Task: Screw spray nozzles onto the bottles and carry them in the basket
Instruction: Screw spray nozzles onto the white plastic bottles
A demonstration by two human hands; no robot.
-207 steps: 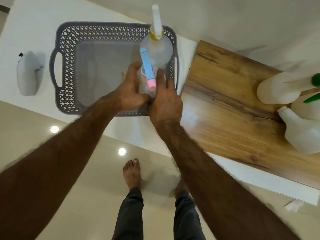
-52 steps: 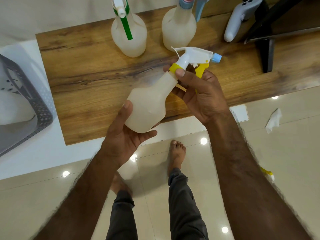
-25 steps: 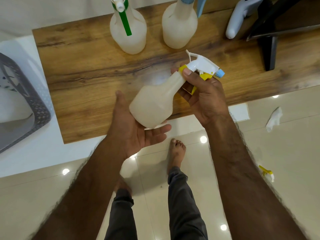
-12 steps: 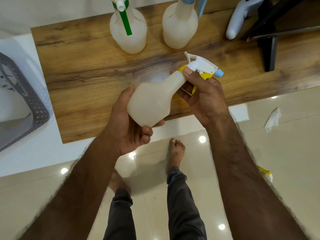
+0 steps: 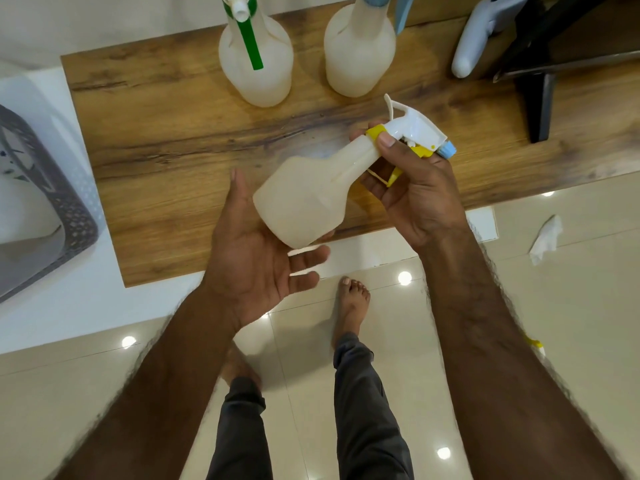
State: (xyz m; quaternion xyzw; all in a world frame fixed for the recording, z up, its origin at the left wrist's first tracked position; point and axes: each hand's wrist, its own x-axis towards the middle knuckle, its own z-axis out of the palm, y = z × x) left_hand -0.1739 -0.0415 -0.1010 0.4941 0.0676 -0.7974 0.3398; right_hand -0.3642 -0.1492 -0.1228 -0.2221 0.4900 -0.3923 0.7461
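Above the wooden bench (image 5: 173, 161), the bottle (image 5: 304, 199) is tilted, its yellow collar pinched by the right hand (image 5: 415, 188) under the white nozzle (image 5: 415, 129). Its base is cradled by the left hand (image 5: 252, 258), fingers spread loose. Two nozzled bottles (image 5: 256, 60) are stood behind; the grey basket (image 5: 69, 209) is seen far left.

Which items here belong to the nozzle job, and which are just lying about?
Job: held bottle, yellow nozzle, green-nozzle bottle, blue-nozzle bottle, basket.
Lying about: controller, black stand, tissue on the floor.
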